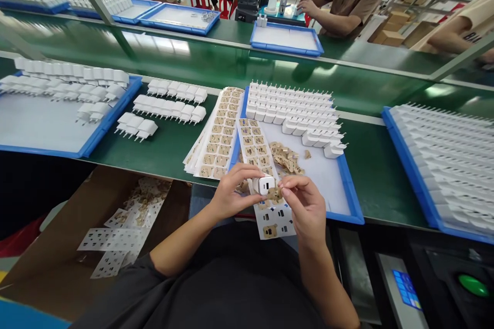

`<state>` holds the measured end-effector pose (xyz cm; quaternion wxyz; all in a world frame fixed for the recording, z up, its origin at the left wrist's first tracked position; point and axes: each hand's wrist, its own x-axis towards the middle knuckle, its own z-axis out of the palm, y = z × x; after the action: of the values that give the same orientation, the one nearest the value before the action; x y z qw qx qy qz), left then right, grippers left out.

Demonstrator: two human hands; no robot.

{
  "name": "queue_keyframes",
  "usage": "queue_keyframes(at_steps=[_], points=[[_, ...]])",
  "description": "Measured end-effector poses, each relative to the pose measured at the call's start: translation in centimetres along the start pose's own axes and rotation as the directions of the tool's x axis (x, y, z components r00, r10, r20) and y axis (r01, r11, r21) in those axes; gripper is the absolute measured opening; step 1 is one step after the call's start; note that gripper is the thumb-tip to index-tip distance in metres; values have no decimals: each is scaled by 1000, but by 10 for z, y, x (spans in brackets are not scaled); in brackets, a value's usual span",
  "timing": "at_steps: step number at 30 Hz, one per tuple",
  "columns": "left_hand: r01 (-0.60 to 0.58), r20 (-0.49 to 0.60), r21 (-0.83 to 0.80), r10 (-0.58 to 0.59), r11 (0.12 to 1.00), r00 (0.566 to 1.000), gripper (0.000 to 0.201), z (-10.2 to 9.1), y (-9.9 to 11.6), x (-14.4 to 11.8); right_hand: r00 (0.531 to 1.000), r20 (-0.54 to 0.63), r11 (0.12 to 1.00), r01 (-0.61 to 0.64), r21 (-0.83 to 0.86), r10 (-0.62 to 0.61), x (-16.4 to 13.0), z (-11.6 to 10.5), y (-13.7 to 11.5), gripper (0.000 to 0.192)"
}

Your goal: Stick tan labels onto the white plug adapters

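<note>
While the left hand (231,190) grips a small white plastic charger plug (265,185) above the green counter (165,149) edge, the right hand (303,205) pinches a tan paper sticker (275,194) against it.

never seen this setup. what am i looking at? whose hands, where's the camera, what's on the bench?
One picture, from a camera worn on a worker's head, looking down at their own bare hands. The left hand holds a small white charger; the right hand pinches a tan sticker against it. Under them lies a sticker sheet, partly peeled. On the green bench, a blue tray holds rows of chargers and loose stickers; more trays sit either side. A cardboard box below holds used sheets. Across the bench, another person works.
</note>
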<state>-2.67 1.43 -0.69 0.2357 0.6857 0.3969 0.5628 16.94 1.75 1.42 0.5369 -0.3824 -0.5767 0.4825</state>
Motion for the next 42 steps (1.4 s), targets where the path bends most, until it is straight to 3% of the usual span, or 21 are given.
queue_keyframes(at_steps=[9, 26, 36, 38, 42], points=[[12, 24, 15, -12, 1000, 1000, 39, 6, -2, -1, 996, -59, 994, -75, -76, 71, 7, 11, -5, 7], [15, 38, 10, -15, 1000, 999, 39, 5, -2, -1, 997, -67, 990, -57, -126, 48, 5, 13, -3, 4], [-7, 27, 20, 7, 1000, 1000, 38, 6, -1, -1, 989, -104, 926, 61, -372, -106, 3, 23, -5, 7], [-12, 15, 24, 12, 1000, 1000, 38, 6, -2, -2, 978, -92, 881, 128, -455, -190, 4, 26, -7, 6], [-59, -21, 33, 60, 998, 998, 37, 8, -5, -6, 918, -36, 704, 277, -654, -395, 6, 25, -8, 9]])
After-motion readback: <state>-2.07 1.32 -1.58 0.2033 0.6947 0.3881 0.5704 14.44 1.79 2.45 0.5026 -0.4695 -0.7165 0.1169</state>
